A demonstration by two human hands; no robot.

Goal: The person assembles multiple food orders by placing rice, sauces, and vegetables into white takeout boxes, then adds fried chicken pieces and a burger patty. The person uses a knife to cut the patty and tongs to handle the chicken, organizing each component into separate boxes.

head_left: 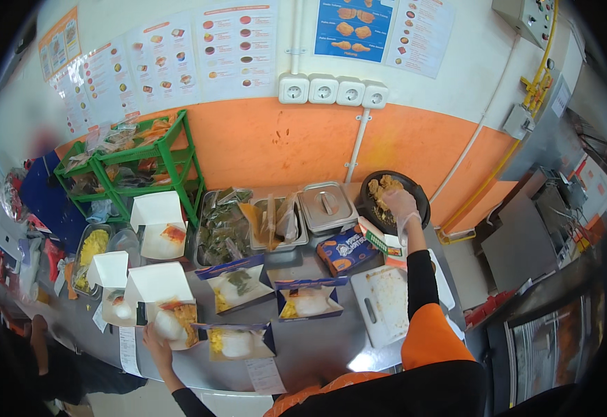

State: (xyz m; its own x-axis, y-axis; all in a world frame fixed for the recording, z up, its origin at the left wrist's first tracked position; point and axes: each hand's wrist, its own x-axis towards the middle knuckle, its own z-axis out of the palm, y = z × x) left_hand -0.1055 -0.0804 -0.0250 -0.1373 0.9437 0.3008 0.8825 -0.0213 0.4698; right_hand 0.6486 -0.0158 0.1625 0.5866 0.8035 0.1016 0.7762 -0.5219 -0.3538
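Observation:
My left hand (157,346) grips the near left side of an open white food box (152,283). Inside that box are a mound of white rice (169,324), a piece of fried chicken (190,326) and some red sauce. To the right, my right hand (400,202), in a clear plastic glove, reaches into a round black bowl (421,198). Its fingers touch pieces of fried chicken (385,182); their tips are hidden, so whether they hold one is unclear. Three dark blue open boxes stand in the middle, one of them a rice box (237,344) beside my left hand.
Behind are a tray of green leaves (223,229), a lidded steel container (327,207) and a green rack (168,156). A white cutting board (380,306) lies below my right arm. Paper slips (265,375) hang at the counter's front edge. Another person's hand (39,337) shows at far left.

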